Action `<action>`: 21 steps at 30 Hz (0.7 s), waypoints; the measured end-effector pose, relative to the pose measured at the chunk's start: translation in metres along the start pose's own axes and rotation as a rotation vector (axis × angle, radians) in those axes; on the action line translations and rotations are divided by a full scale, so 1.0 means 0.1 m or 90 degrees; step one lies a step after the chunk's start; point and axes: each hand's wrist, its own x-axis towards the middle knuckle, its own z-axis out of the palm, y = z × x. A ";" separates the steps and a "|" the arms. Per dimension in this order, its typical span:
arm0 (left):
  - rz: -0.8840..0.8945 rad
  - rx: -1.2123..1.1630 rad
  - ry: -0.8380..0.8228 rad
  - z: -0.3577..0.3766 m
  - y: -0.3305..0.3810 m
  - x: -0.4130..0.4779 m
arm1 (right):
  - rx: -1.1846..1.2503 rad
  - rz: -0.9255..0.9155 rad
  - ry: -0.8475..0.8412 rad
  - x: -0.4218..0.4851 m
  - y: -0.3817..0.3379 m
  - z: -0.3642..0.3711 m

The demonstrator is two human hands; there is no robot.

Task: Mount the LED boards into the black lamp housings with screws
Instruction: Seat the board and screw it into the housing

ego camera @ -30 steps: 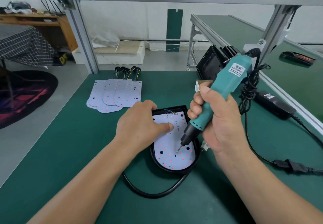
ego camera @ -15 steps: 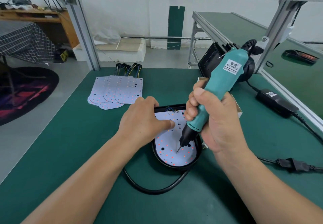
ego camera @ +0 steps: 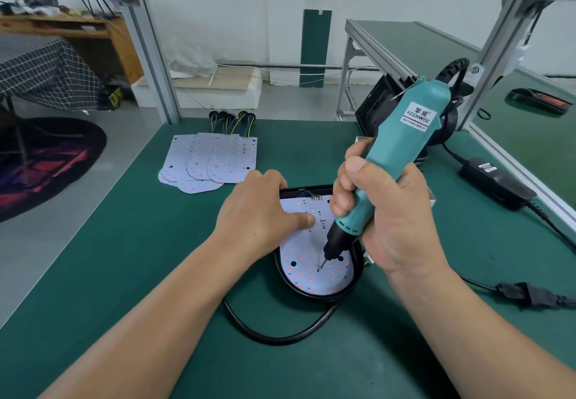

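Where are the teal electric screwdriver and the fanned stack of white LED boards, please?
Teal electric screwdriver [ego camera: 393, 155]: head view, mid body.
Fanned stack of white LED boards [ego camera: 212, 159]: head view, middle of the stack.

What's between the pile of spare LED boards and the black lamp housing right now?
Head view: a strip of bare green mat, plus the fingers of the left hand holding the corner of the black lamp housing nearest the spare LED boards.
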 end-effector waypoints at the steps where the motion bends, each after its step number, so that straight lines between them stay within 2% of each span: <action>1: 0.000 0.002 0.000 0.00 0.00 0.00 | -0.006 -0.004 -0.008 -0.01 -0.01 0.00; 6: 0.012 0.008 0.016 0.01 0.01 -0.01 | -0.075 -0.027 -0.086 -0.04 -0.03 0.06; 15: 0.010 0.009 -0.003 -0.03 0.04 -0.02 | -0.113 -0.014 -0.158 -0.04 0.01 0.08; 21: 0.007 -0.004 -0.009 -0.03 0.05 -0.04 | -0.046 0.008 -0.166 -0.04 0.00 0.02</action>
